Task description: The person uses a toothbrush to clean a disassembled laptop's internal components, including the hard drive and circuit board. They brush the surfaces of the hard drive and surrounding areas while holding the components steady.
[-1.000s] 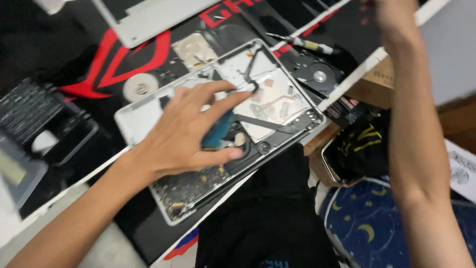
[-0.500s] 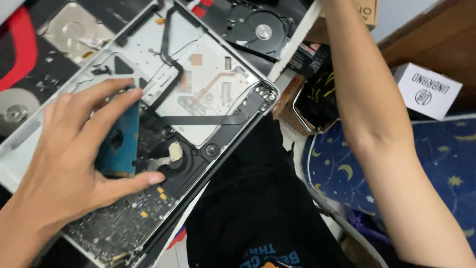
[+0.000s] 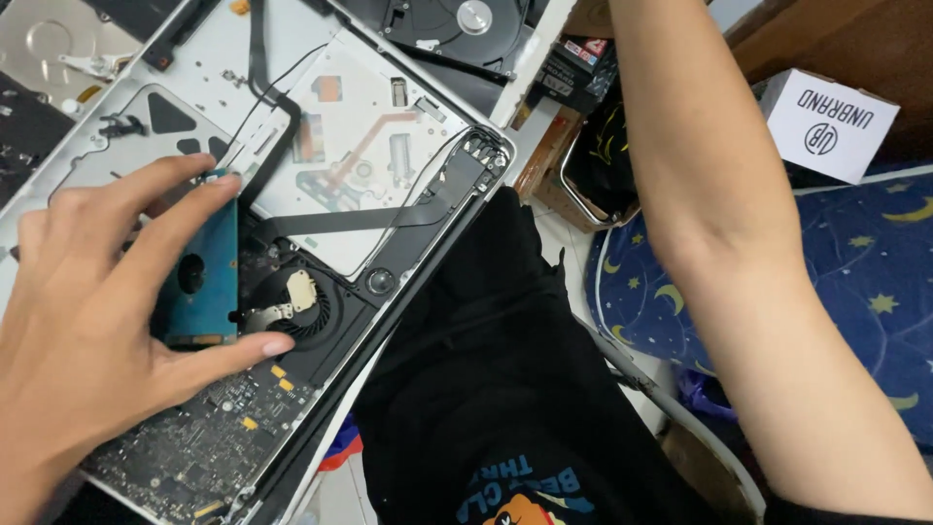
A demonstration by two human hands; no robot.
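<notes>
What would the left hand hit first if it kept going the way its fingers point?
The left hand points up-right over the blue drive; next in line is probably the black ribbon cable, though depth is unclear.

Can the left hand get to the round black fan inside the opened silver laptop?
Probably yes. The left hand already grips the flat teal drive right beside the round black fan, its thumb lies at the fan's edge, and nothing covers the fan.
</notes>
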